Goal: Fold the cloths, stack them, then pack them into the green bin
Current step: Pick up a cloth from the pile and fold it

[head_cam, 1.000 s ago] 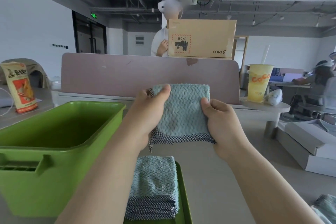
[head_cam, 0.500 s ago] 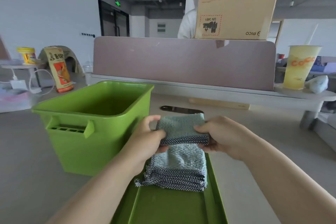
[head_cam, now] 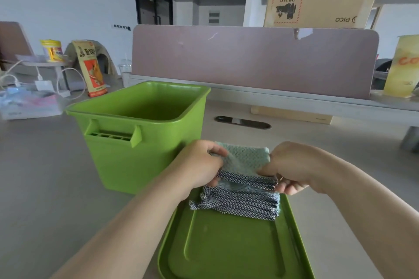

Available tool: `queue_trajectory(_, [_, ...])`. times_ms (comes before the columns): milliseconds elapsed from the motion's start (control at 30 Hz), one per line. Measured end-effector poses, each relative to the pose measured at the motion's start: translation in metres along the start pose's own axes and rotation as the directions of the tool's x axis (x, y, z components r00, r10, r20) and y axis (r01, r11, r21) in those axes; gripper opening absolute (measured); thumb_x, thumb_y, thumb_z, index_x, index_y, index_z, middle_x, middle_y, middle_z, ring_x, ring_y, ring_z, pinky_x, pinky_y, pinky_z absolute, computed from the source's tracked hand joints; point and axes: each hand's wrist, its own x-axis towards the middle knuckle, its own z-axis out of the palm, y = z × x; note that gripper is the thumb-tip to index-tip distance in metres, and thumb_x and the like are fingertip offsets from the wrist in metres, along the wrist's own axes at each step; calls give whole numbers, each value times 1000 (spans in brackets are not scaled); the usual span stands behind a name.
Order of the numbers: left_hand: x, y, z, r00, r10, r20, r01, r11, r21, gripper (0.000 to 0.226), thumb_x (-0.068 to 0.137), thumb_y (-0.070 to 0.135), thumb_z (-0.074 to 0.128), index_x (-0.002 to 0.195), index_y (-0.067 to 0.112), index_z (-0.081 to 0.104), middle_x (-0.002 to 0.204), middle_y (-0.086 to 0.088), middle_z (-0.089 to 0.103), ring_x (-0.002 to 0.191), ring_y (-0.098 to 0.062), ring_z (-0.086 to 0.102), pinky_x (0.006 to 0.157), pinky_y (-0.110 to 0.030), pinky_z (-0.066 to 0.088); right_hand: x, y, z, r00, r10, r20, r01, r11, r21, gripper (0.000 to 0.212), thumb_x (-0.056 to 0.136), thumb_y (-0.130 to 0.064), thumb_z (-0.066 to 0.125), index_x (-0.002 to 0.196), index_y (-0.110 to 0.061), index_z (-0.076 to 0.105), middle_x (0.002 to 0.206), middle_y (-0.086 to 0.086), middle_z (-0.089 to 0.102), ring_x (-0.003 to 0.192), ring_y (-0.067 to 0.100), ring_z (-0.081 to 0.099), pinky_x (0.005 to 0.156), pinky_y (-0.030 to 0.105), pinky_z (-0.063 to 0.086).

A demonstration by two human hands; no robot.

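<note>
pinching the folded cloth [head_cam: 244, 158] at either side, left hand [head_cam: 199, 163] and right hand [head_cam: 292, 165] hold it on the stack [head_cam: 240, 203] on the tray [head_cam: 226, 253] beside the green bin [head_cam: 140, 140], where an uneven release could skew and slump the pile.

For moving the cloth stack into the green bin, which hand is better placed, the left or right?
Probably left. The left hand pinches the top cloth on the side nearest the green bin, which stands left of the stack. The right hand holds the far side and would reach across.
</note>
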Motion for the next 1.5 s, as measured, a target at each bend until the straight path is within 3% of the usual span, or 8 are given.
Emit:
queue_trajectory(200, [1, -1, 0, 999, 32, 38, -32, 999, 17, 18, 93, 15, 54, 98, 28, 65, 89, 8, 61, 45, -7, 57, 57, -22, 51, 0, -2, -7, 999, 24, -29, -26, 999, -36, 23, 89, -6, 62, 108, 5, 55, 70, 9, 40, 37, 11, 38, 40, 19, 28])
queue_trajectory(400, [2, -6, 2, 997, -14, 82, 1, 987, 161, 16, 92, 20, 57, 105, 28, 63, 88, 13, 58, 40, -2, 52, 42, -11, 42, 4, 1, -1, 988, 148, 36, -144, 985, -96, 15, 89, -5, 60, 82, -5, 47, 61, 5, 34, 35, 11, 34, 40, 18, 25])
queue_trajectory(567, [-1, -4, -1, 998, 20, 56, -35, 959, 280, 17, 90, 26, 60, 106, 30, 62, 83, 15, 55, 48, -8, 50, 44, -17, 41, -2, -2, -1, 981, 192, 22, -186, 969, -164, 17, 90, -11, 59, 80, -4, 48, 57, 3, 35, 44, 13, 33, 42, 20, 25])
queue_trajectory(633, [0, -4, 0, 986, 164, -34, -139, 917, 373, 21, 92, 29, 57, 113, 29, 59, 91, 11, 56, 58, -8, 51, 52, -21, 42, -6, -2, -2, 977, 64, -203, -126, 941, -313, 22, 89, -18, 59, 96, 2, 52, 64, 3, 45, 52, 14, 41, 46, 22, 31])
queue_trajectory(700, [1, -3, 3, 928, 356, -108, -278, 857, 435, 24, 95, 28, 50, 118, 27, 57, 110, 8, 51, 77, -1, 51, 68, -17, 38, -9, -3, 1, 876, -198, -440, -16, 900, -436, 30, 92, -24, 54, 114, -4, 48, 86, 5, 55, 71, 17, 50, 56, 25, 39])
queue_trajectory(833, [6, -12, 18, 847, 531, -27, -441, 730, 522, 33, 98, 21, 45, 130, 25, 51, 134, 6, 42, 124, -11, 42, 97, -20, 35, -8, -6, 25, 747, -509, -428, 225, 798, -559, 41, 96, -34, 46, 132, -13, 43, 134, 7, 44, 125, 25, 40, 99, 36, 40])
queue_trajectory(1033, [20, -33, 34, 925, 330, 185, -370, 679, 634, 48, 100, 24, 30, 147, 14, 28, 153, -1, 27, 140, -19, 25, 114, -37, 27, 29, 24, 55, 877, -453, -159, 230, 687, -689, 48, 100, -38, 23, 142, -17, 30, 146, 9, 31, 140, 30, 20, 113, 44, 26])
queue_trajectory(1500, [27, -35, 34, 948, 112, 296, -293, 669, 683, 54, 103, 30, 15, 151, 10, 0, 161, -2, -8, 147, -15, -8, 120, -36, 5, 62, 43, 62, 915, -398, -71, 228, 654, -722, 59, 99, -42, 13, 152, -16, 14, 162, 8, 2, 149, 27, -7, 119, 52, 8])
